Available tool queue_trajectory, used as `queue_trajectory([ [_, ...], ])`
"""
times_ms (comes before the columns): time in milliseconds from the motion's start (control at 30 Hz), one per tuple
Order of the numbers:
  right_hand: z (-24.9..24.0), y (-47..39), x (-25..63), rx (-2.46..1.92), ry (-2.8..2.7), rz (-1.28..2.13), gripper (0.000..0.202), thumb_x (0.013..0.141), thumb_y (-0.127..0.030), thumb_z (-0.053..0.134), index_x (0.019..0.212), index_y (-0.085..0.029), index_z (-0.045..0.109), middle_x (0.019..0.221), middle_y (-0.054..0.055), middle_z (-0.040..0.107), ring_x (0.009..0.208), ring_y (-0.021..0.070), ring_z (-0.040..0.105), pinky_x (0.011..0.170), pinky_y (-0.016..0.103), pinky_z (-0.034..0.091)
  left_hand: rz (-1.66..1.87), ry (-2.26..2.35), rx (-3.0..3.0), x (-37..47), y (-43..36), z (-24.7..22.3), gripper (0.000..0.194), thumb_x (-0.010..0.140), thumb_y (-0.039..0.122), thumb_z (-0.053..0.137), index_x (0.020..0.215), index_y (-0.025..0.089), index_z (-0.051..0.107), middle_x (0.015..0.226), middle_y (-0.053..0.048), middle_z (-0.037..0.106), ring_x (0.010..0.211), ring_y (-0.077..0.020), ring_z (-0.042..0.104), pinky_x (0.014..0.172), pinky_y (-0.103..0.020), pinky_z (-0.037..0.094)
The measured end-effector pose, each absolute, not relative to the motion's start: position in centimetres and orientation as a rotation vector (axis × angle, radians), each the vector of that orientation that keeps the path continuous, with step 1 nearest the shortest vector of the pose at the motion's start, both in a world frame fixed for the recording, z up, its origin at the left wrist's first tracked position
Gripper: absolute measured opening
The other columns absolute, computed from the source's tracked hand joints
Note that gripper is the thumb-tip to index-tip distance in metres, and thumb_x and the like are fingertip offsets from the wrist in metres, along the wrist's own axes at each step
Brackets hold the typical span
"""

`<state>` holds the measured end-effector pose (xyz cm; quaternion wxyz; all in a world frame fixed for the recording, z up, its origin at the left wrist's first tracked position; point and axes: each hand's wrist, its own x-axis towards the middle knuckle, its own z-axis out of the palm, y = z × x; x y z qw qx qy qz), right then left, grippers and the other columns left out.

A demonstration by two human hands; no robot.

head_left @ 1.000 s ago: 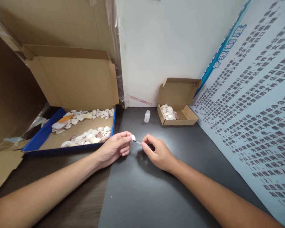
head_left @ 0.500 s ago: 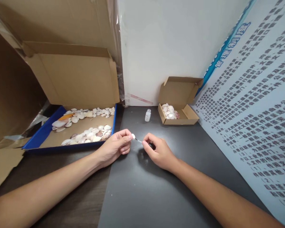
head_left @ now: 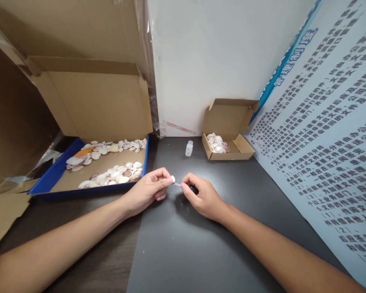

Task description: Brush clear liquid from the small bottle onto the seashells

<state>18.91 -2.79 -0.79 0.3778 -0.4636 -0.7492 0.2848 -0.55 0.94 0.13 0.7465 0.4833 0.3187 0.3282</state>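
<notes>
Cardboard (head_left: 6,215) lies at the far left of my view, beside a large blue-walled box (head_left: 55,173) with its lid raised. In that box I see one band of pale shells (head_left: 137,165) along the near side and another along the back, where an orange shell (head_left: 83,151) sits toward the left. Just right of the box I have the left hand (head_left: 149,189), its grip pinching a small white shell (head_left: 173,178) between thumb and finger, above the grey worktop (head_left: 171,256). A thin applicator (head_left: 177,184) reaches the shell's lower edge; from here I cannot tell whether they touch. Beyond the hands, a small bottle (head_left: 189,149) stands upright. I have the right hand (head_left: 203,197) with its grip pinching the applicator's other end, something dark showing within the curled fingers. Farther right, a small cardboard box (head_left: 232,156), lid up, holds more shells (head_left: 216,144) in its left part, near a printed sheet (head_left: 311,162).
</notes>
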Motion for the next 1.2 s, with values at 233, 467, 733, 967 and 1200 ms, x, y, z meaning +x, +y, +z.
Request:
queue_trajectory([
  [233, -0.95, -2.77, 18.96, -1.198, -1.9, 0.698, 0.015, 0.094, -0.024, 0.047, 0.08, -0.022, 0.05, 0.068, -0.003, 0.053, 0.059, 0.0132, 0.048, 0.057, 0.024, 0.036, 0.727, 0.667, 1.018, -0.65, 1.08, 0.04, 0.028, 0.081, 0.034, 0.074, 0.073, 0.017, 0.053, 0.053, 0.009, 0.038, 0.045, -0.0036, 0.028, 0.047, -0.019, 0.024],
  [467, -0.9, -2.69, 18.9, -1.198, -1.909, 0.688, 0.014, 0.095, -0.026, 0.045, 0.082, -0.022, 0.049, 0.069, -0.003, 0.053, 0.062, 0.014, 0.05, 0.061, 0.025, 0.038, 0.732, 0.661, 0.988, -0.74, 1.24, -0.04, 0.026, 0.082, 0.032, 0.073, 0.072, 0.016, 0.055, 0.05, 0.009, 0.034, 0.046, -0.0042, 0.025, 0.046, -0.018, 0.024],
  [733, -1.09, -2.44, 19.03, -1.313, -1.891, 0.654, 0.015, 0.094, -0.025, 0.048, 0.079, -0.022, 0.049, 0.065, -0.003, 0.053, 0.057, 0.0141, 0.048, 0.057, 0.026, 0.034, 0.72, 0.648, 0.974, -0.79, 1.22, -0.06, 0.026, 0.082, 0.03, 0.073, 0.071, 0.016, 0.054, 0.05, 0.009, 0.035, 0.046, -0.0045, 0.025, 0.047, -0.019, 0.024],
  [967, -0.88, -2.64, 19.19, -1.284, -1.914, 0.666, 0.019, 0.096, -0.026, 0.044, 0.077, -0.022, 0.048, 0.063, -0.005, 0.05, 0.058, 0.0137, 0.048, 0.058, 0.024, 0.034, 0.74, 0.661, 0.992, -0.64, 1.01, 0.03, 0.027, 0.082, 0.032, 0.073, 0.073, 0.017, 0.052, 0.051, 0.009, 0.036, 0.045, -0.0044, 0.027, 0.047, -0.019, 0.024],
  [1200, -0.38, -2.77, 19.48, -1.303, -1.828, 0.567, 0.019, 0.097, -0.029, 0.042, 0.08, -0.022, 0.047, 0.064, -0.005, 0.048, 0.058, 0.0134, 0.047, 0.058, 0.024, 0.036, 0.712, 0.67, 1.049, -0.54, 0.85, -0.08, 0.029, 0.08, 0.034, 0.074, 0.072, 0.017, 0.053, 0.051, 0.01, 0.038, 0.045, -0.0042, 0.03, 0.048, -0.02, 0.024],
])
